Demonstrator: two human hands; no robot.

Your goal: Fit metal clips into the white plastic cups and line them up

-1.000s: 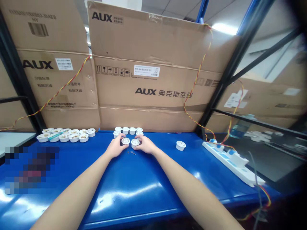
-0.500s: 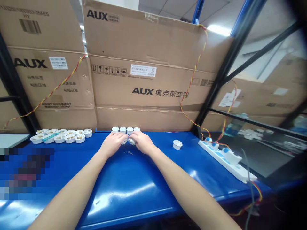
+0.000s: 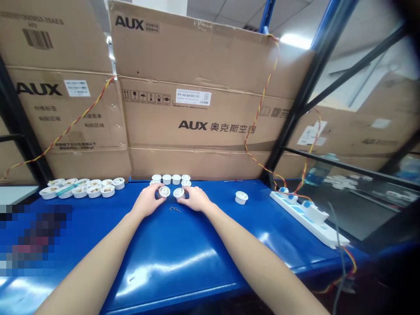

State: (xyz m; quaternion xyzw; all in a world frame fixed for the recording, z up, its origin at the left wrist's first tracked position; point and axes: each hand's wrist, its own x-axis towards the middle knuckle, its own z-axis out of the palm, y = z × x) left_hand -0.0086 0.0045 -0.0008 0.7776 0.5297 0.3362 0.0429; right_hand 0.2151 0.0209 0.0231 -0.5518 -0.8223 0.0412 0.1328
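My left hand (image 3: 149,201) is closed around a small white round tub (image 3: 164,191) with its top turned toward me. A matching white tub (image 3: 179,193) sits in the closed fingers of my right hand (image 3: 197,199). The two tubs are side by side with a narrow gap between them. Just behind them, along the table's back edge, stand several more white tubs (image 3: 167,179), some partly covered by my hands. Short thin brown bits (image 3: 174,209) lie on the blue table (image 3: 177,253) in front of the held tubs.
Several open white tubs (image 3: 79,191) with brownish contents stand in two rows at the back left, a teal strip lying across some. One lone white tub (image 3: 241,197) is at the right. A white power strip (image 3: 308,223) runs along the right edge. Cardboard (image 3: 203,118) walls the back.
Both held tubs have come slightly apart from the row behind, and their tops now face up toward me. More of the tubs at the back shows between my hands.
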